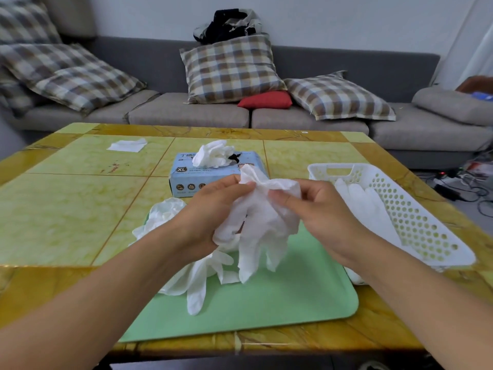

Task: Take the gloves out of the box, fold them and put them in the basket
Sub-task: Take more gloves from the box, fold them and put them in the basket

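Held above the far part of the green mat [266,303]: one white glove [262,222], cuff up, fingers hanging toward the mat. Left hand [213,206] pinching the crumpled cuff at its left side; right hand [317,209] pinching the same cuff at its right side, thumb and forefinger closed on the material. Below and left of the held glove: a loose heap of gloves [192,265], partly on the mat, partly spilling over its left edge onto the table [66,209]. Glove box [192,177], light blue, marked XL, just beyond the hands at table centre, with a tuft of white gloves [214,153] standing out of its top opening. Basket [400,209], white and perforated, right of the mat, running from far to near along the right side of the table, its near corner close to the table edge; flat gloves [365,204] lying inside along its left wall. Right forearm crossing in front of the basket's near left corner. Open tabletop on the left, occupied only by a white tissue [126,145] near the far left. Mat's near edge close to the table's near edge. Grey sofa [186,113] with plaid cushions [229,68] directly behind the far table edge; cables [466,182] on the floor at far right.
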Demonstrator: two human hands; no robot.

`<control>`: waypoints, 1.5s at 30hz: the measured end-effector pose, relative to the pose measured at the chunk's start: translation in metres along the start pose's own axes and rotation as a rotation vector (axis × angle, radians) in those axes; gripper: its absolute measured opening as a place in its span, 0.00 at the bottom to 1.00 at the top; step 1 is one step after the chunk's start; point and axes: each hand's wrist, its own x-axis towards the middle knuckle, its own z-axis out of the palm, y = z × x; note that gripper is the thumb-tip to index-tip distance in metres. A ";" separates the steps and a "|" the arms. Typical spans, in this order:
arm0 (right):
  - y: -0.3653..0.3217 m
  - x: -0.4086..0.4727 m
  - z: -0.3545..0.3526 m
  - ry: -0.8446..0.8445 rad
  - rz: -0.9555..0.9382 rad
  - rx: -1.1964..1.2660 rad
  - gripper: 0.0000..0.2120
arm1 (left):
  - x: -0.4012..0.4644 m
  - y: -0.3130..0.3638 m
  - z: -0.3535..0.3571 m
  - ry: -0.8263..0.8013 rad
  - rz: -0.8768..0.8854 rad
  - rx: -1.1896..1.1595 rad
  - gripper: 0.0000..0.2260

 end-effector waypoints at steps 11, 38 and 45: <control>-0.011 -0.001 -0.033 -0.268 0.521 0.396 0.17 | -0.007 0.003 0.000 -0.212 -0.159 0.086 0.21; 0.034 0.003 -0.035 -0.681 -0.149 -1.433 0.06 | 0.026 -0.058 -0.017 -0.550 0.359 1.338 0.10; 0.016 -0.005 -0.040 -0.884 0.175 -1.141 0.18 | 0.014 -0.047 -0.011 -0.863 0.115 1.295 0.12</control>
